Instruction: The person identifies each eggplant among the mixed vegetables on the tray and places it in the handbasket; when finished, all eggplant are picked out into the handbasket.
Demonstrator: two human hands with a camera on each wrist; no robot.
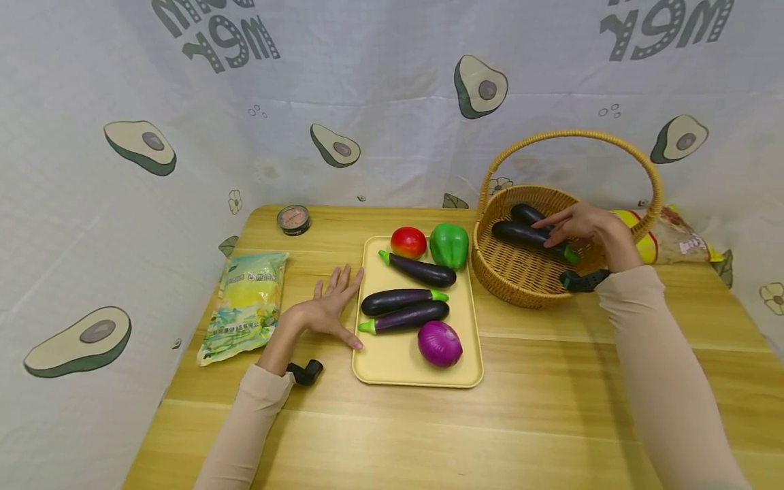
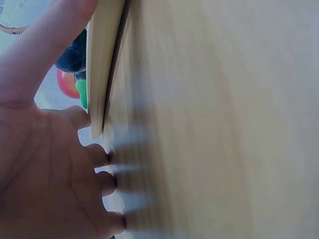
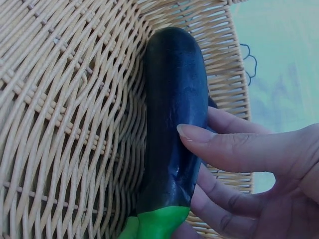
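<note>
Inside the wicker basket [image 1: 508, 279], my right hand [image 1: 584, 226] holds a dark purple eggplant [image 3: 174, 114], thumb on its near side and fingers behind it. This eggplant has a green cap, and a second eggplant [image 1: 528, 215] lies behind it in the basket. My left hand [image 1: 327, 309] is spread at the left edge of the yellow tray [image 1: 392, 367], its thumb by the rim and its fingertips down on the table. On the tray are three eggplants [image 1: 422, 271], a purple onion [image 1: 439, 344], a green bell pepper [image 1: 450, 246] and a red round fruit [image 1: 408, 243].
A plastic packet [image 1: 245, 306] lies left of my left hand. Behind it sits a small round tin [image 1: 294, 220]. Another food bag [image 1: 680, 238] lies to the right of the basket, whose tall handle [image 1: 569, 134] arches above it. A patterned cloth [image 1: 398, 150] hangs behind the table.
</note>
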